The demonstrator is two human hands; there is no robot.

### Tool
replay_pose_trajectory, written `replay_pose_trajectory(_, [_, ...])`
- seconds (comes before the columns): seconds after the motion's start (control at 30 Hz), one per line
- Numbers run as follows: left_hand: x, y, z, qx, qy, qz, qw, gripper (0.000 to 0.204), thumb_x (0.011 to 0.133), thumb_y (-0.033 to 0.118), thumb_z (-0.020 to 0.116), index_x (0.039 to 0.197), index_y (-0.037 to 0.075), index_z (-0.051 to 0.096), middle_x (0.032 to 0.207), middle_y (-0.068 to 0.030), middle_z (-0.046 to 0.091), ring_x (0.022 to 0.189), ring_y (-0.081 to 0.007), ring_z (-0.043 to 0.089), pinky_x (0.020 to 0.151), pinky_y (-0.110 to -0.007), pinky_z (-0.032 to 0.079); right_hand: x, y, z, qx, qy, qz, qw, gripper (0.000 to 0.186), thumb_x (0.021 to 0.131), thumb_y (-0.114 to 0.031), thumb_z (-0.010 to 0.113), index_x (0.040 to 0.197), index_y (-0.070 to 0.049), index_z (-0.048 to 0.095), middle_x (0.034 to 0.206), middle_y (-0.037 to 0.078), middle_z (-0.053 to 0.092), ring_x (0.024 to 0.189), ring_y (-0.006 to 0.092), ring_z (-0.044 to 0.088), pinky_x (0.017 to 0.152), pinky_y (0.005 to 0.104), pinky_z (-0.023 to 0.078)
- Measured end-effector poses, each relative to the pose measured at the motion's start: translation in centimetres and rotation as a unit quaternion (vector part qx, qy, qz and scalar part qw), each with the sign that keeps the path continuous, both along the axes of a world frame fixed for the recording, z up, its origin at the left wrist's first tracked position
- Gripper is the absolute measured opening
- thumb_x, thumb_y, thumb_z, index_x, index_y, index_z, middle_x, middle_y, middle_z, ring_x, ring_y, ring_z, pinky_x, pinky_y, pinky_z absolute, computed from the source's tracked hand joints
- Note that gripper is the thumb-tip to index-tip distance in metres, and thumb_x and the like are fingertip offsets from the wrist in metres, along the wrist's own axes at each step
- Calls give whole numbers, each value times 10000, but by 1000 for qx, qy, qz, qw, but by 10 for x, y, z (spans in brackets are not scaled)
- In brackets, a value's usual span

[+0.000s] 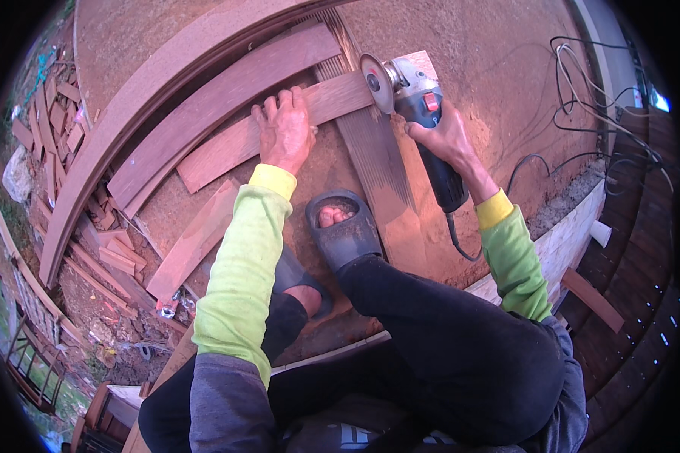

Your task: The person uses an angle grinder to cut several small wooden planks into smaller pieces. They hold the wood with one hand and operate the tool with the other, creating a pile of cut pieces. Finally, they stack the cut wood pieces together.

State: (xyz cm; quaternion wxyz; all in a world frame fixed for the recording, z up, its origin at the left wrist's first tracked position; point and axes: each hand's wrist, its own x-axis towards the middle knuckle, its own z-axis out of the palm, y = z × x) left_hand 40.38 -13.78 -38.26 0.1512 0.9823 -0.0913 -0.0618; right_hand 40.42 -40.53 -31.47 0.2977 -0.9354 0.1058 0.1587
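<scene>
My left hand (pixel 285 130) bears down on a reddish wooden board (pixel 217 155), its fingers curled over the far edge. In my right hand (pixel 453 140) is a blue-and-black angle grinder (pixel 418 106) with a red switch. The grinder's round disc (pixel 378 83) stands at the board's right end, touching or very close to it. Whether the disc is spinning, I cannot tell. Beneath that end runs a grooved plank (pixel 370 162), dusted with reddish sawdust. My sandalled foot (pixel 343 223) rests beside the plank.
Beyond my left hand lie a wide curved board (pixel 234 79) and a long curved beam (pixel 121 124). Another board (pixel 193 241) lies near my left forearm. Wood offcuts (pixel 60 121) are heaped at far left. Cables (pixel 582 106) coil at right; the grinder's cord (pixel 455 234) loops beside my right forearm.
</scene>
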Motion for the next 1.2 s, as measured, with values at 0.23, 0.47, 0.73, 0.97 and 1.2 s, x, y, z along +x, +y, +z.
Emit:
replay_pose_trajectory(0.23, [1, 0, 0, -2, -14, -5, 1000, 750, 698, 202, 821, 1315, -1, 446, 1150, -145, 539, 1106, -346, 516, 967, -546, 395, 10, 3, 5, 22, 8, -1, 1000, 583, 626, -313, 742, 1005, 109, 607, 859, 213, 678, 798, 284, 678, 753, 374, 537])
replay_pose_trajectory(0.47, [2, 7, 5, 8, 5, -40, 999, 759, 693, 176, 822, 1317, -8, 431, 1155, -167, 540, 1097, -362, 528, 937, -530, 419, 6, 3, 15, 84, -23, -67, 994, 558, 659, -335, 759, 1029, 59, 619, 828, 127, 668, 722, 186, 654, 670, 330, 529])
replay_pose_trajectory(0.73, [12, 10, 19, 56, 71, -60, 994, 773, 648, 185, 847, 1284, 10, 444, 1122, -158, 557, 1074, -353, 555, 895, -480, 476, -15, -20, 34, 140, -43, -223, 964, 470, 696, -292, 783, 1008, 29, 640, 809, 82, 655, 652, 146, 624, 594, 296, 515])
replay_pose_trajectory(0.97, [8, 41, 63, -68, 34, -107, 991, 729, 638, 152, 793, 1269, -23, 473, 1138, -205, 567, 1068, -380, 557, 926, -421, 473, -34, -34, 47, 250, -66, -337, 905, 411, 714, -240, 795, 972, 30, 622, 773, 54, 625, 598, 120, 610, 526, 276, 508])
replay_pose_trajectory(1.2, [16, 78, 107, -161, 51, -119, 979, 677, 627, 166, 790, 1204, -54, 513, 1066, -246, 574, 1003, -413, 567, 887, -430, 465, -45, -40, 41, 310, -86, -364, 874, 440, 728, -242, 807, 1013, 26, 605, 777, 46, 611, 569, 113, 580, 507, 267, 485])
